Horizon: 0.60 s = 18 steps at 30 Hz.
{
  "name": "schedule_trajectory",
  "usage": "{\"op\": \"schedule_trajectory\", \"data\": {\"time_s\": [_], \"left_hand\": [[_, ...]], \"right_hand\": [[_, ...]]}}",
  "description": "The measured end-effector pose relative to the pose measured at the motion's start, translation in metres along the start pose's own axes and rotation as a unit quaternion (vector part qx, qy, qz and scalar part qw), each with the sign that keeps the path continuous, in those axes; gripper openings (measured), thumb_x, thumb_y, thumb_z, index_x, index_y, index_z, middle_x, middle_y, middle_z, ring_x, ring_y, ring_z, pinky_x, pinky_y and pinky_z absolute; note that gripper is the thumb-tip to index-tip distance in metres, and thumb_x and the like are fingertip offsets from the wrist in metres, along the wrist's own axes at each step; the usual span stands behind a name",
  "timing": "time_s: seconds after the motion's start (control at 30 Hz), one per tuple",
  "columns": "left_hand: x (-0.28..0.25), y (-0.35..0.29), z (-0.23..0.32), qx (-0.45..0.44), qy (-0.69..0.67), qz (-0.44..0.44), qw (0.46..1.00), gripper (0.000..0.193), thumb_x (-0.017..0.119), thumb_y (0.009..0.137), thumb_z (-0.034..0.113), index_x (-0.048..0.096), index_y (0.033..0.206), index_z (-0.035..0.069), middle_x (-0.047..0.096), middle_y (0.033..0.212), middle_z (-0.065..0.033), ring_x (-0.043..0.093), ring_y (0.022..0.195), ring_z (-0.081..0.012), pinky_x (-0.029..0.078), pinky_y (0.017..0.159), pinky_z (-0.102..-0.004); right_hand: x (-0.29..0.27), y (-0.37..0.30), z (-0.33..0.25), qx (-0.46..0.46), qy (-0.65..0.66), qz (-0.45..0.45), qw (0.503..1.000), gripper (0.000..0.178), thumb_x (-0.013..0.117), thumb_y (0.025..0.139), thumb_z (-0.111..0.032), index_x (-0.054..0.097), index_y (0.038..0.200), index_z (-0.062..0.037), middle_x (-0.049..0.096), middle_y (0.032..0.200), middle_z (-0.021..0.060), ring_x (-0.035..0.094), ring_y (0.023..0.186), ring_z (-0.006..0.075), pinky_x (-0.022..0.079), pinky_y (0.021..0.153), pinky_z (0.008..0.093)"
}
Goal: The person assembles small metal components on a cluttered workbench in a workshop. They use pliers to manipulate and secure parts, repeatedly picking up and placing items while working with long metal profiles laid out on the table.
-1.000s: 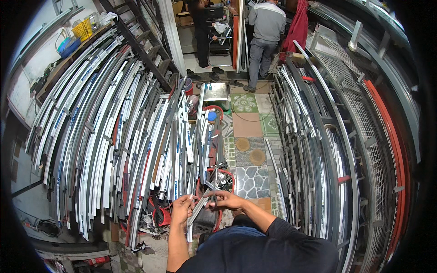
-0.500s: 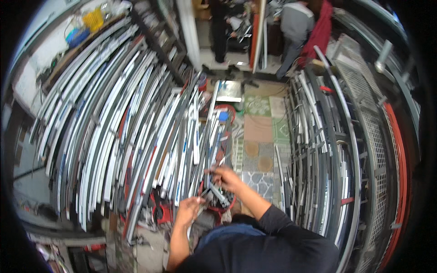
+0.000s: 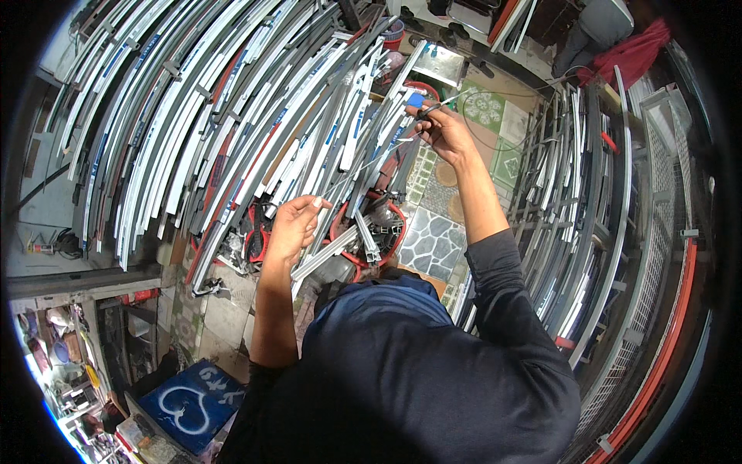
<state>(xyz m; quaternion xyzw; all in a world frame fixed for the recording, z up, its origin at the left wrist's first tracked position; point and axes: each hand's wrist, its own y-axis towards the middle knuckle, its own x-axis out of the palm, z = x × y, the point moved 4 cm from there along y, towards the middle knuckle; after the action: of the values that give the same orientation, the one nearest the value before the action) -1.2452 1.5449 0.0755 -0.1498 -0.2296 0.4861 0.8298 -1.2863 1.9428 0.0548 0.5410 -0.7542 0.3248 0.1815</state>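
My left hand (image 3: 291, 226) is closed in a pinch, its thumb and forefinger pressed together. Whatever it grips is too thin to make out. Farther forward and to the right, my right hand (image 3: 450, 138) is closed too, holding a thin strip (image 3: 438, 104), dark near the fingers and paler beyond. A fine pale line seems to run between the hands. Below them stands a red bucket (image 3: 403, 241) with short metal profile offcuts (image 3: 365, 237) sticking out. A blue piece (image 3: 416, 100) shows just beyond my right fingertips.
Many long metal profiles (image 3: 193, 124) lie racked to the left. More profiles (image 3: 553, 193) fill a rack on the right, beside a long pale pole (image 3: 624, 155). Patterned floor tiles (image 3: 433, 240) run between. A person in grey (image 3: 607, 27) is at the far right.
My hands have moved apart: the right has gone forward and right from over the bucket, while the left stays nearer. The view has tilted downward, showing more of my back and the near floor.
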Motion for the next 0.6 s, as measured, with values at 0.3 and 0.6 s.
{"op": "schedule_trajectory", "data": {"time_s": [0.3, 0.6], "left_hand": [[0.034, 0.045, 0.031, 0.024, 0.056, -0.005, 0.998, 0.027, 0.067, 0.116, 0.027, 0.078, 0.118, 0.002, 0.041, 0.065, 0.0124, 0.027, 0.049, 0.0012, 0.018, 0.044, -0.0224], [0.053, 0.099, 0.057, 0.040, 0.063, -0.047, 0.996, 0.029, 0.070, 0.114, 0.030, 0.080, 0.119, 0.004, 0.039, 0.065, 0.0134, 0.027, 0.050, 0.0007, 0.018, 0.045, -0.0226]], "right_hand": [[-0.095, -0.006, 0.008, -0.004, -0.037, 0.159, 0.987, 0.020, 0.059, 0.114, -0.022, 0.061, 0.132, -0.0135, 0.080, 0.132, 0.0088, 0.076, 0.111, 0.0222, 0.059, 0.087, 0.0414], [-0.250, -0.123, 0.182, 0.122, -0.015, 0.273, 0.954, 0.046, 0.058, 0.116, -0.053, 0.070, 0.126, -0.0098, 0.082, 0.120, 0.0067, 0.072, 0.093, 0.0181, 0.061, 0.080, 0.0408]]}}
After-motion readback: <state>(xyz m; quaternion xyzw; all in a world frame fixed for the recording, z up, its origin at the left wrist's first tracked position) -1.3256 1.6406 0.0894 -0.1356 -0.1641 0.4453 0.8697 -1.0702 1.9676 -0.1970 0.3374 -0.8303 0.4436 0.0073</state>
